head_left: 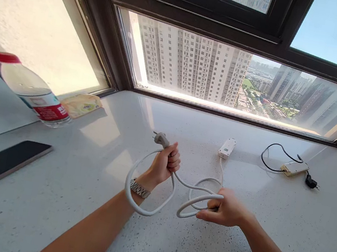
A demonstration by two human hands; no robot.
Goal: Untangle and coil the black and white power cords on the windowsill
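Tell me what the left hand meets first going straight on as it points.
Probably the lower window pane, with the left hand crossing above the countertop, left of the white box; depth is unclear.

High up indoors, home or office hard to say: speckled pale counter (54, 201) under dark window frames (190, 20), tower blocks (195, 63) facing us, streets (257, 96) far below

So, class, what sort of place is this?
Probably a room on a high floor: tall buildings stand outside, seen from well above ground through a dark-framed window, with a speckled counter beneath.
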